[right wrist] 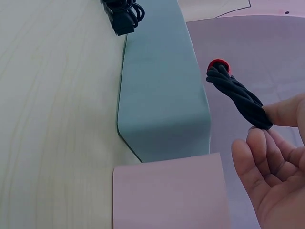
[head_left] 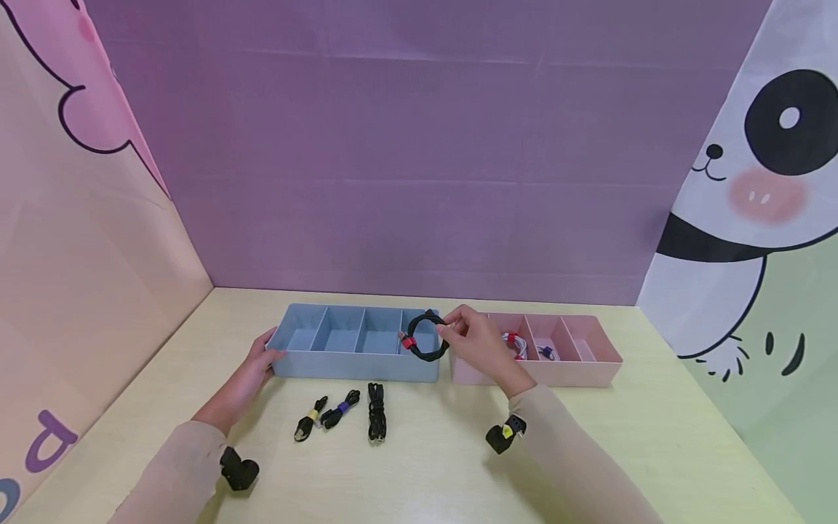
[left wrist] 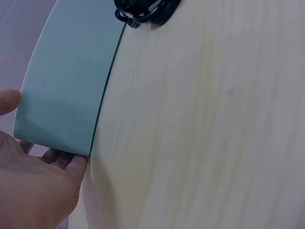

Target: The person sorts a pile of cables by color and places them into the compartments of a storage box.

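My right hand (head_left: 483, 348) pinches a coiled black cable (head_left: 429, 357) with a red tie, between thumb and fingertips. The coil hangs above the right-end compartment of the blue divided box (head_left: 353, 366). In the right wrist view the cable (right wrist: 238, 95) shows edge-on, clear of the box. At the blue box's left end, my left hand (head_left: 242, 382) grips it, thumb on the front side and fingers against the end wall. On the table before the box lie three bundled black cables: one with a yellow tie (head_left: 313, 415), one with a purple tie (head_left: 343, 407), and a longer bundle (head_left: 376, 413).
A pink divided box (head_left: 556, 375) stands just right of the blue one. In it are a white cable with a red tie (head_left: 520, 346) and a cable with a blue tie (head_left: 547, 353). A purple backdrop (head_left: 419, 182) rises behind the table (head_left: 406, 480).
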Available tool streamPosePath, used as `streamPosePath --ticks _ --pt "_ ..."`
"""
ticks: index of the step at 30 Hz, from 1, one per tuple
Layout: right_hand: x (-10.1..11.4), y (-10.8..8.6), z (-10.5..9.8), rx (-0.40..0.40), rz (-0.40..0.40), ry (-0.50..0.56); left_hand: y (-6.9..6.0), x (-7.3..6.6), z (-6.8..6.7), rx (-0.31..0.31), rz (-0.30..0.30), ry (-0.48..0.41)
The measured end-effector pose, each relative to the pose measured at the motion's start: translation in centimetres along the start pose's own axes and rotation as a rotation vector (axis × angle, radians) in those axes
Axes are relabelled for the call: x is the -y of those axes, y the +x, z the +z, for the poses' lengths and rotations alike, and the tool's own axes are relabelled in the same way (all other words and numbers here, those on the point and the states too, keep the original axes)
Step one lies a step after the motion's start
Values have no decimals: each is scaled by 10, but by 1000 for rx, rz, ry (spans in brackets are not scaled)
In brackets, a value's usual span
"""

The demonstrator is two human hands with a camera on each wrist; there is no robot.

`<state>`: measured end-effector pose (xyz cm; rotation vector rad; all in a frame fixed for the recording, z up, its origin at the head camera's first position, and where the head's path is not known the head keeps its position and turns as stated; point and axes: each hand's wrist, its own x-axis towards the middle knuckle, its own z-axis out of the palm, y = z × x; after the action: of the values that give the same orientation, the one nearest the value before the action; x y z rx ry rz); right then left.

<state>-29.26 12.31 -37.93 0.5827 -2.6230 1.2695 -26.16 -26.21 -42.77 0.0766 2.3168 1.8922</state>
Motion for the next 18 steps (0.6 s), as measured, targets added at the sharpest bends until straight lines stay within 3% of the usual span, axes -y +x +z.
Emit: streamPosePath --ticks 18 --pt "0 9 9 -34 106 4 1 2 0 -2 -26 10"
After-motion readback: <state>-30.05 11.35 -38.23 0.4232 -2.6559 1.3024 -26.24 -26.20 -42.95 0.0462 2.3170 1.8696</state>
